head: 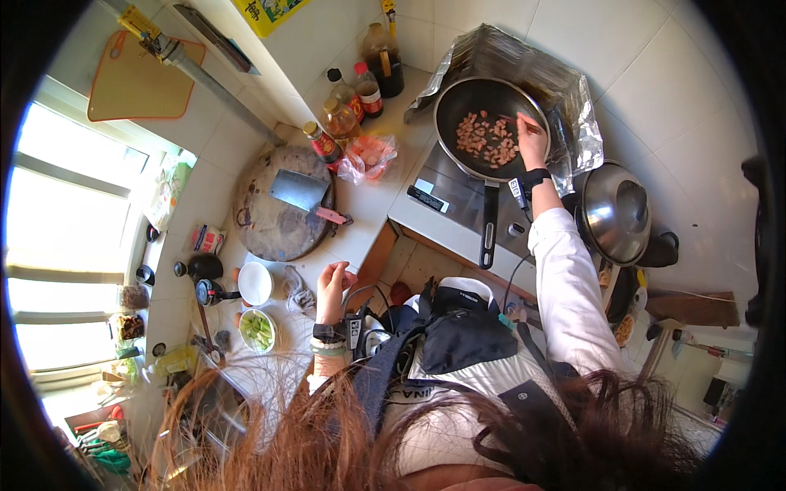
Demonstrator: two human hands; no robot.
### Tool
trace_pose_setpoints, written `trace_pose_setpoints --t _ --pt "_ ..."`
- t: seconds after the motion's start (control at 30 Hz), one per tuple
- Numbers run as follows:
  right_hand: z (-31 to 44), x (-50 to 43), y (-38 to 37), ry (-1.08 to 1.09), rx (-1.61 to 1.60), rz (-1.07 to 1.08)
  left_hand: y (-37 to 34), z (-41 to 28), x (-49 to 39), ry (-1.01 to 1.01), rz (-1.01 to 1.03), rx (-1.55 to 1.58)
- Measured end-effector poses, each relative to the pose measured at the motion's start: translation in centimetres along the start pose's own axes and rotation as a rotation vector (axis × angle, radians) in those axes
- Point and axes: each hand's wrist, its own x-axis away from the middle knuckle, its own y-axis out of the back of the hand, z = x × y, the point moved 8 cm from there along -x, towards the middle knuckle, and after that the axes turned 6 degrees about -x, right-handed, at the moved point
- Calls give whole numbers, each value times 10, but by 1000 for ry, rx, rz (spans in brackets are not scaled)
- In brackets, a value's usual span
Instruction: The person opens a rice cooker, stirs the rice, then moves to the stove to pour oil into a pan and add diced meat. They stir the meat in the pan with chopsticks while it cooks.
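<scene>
A long-handled frying pan (454, 104) stands on the stove, with small pieces of pinkish meat (482, 138) spread over its bottom. My right hand (532, 138) is over the pan's right side, fingers bent around what looks like thin chopsticks, mostly hidden by the hand. My left hand (333, 285) is held near the counter edge with its fingers curled loosely and nothing seen in it. Left of that hand are a white bowl of cut green vegetable (257, 331) and an empty white bowl (255, 283). A cleaver (299, 189) lies on the round wooden chopping board (264, 230).
Crumpled aluminium foil (522, 52) stands behind the pan. A lidded metal wok (616, 212) is right of the stove. Sauce bottles (345, 101) and an orange-filled plastic bag (370, 156) stand by the board. A grey cloth (299, 293) lies beside the bowls. The pan handle (488, 230) juts past the counter edge.
</scene>
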Motion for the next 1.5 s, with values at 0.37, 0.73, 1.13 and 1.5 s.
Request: trace_pose_setpoints --t 0.37,0.73,1.13,1.5 --pt "42 22 34 3 305 -61 26 16 15 29 -115 3" --pt "46 87 -25 24 -53 222 5 2 -5 -22 -2 -37" --pt "41 100 46 -119 46 162 11 15 0 26 -55 -42" --pt "19 33 38 25 36 -89 5 5 -5 -7 -34 -62"
